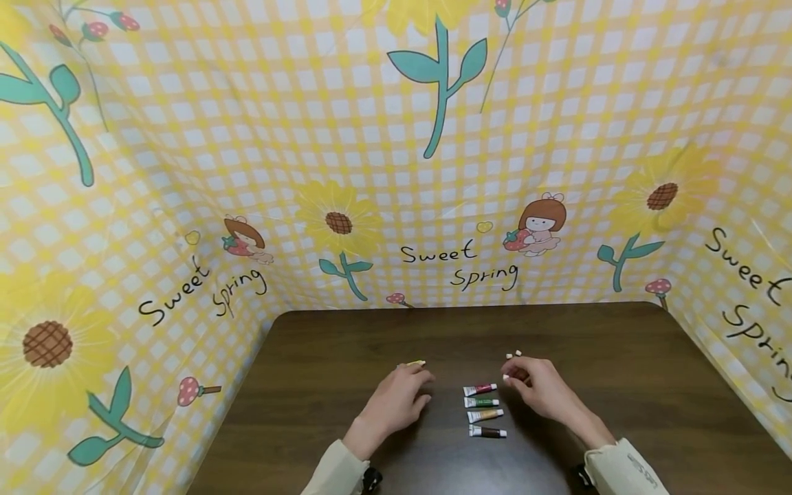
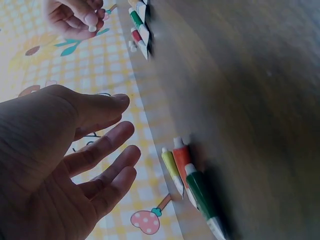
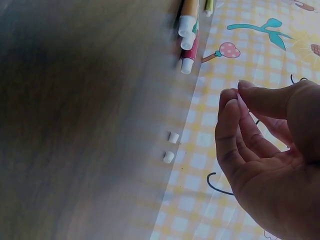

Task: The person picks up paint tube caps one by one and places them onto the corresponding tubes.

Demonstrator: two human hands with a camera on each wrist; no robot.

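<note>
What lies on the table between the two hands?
In the head view, four paint tubes lie in a column between the left hand and right hand, on the dark table.

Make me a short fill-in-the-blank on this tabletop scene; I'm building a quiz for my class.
1. Between the hands, ____ paint tubes lie in a column.
2. The tube nearest the person is ____.
3. Two loose white caps lie on the ____.
4. The right hand pinches a white ____.

Missing words: four; brown; table; cap
</note>
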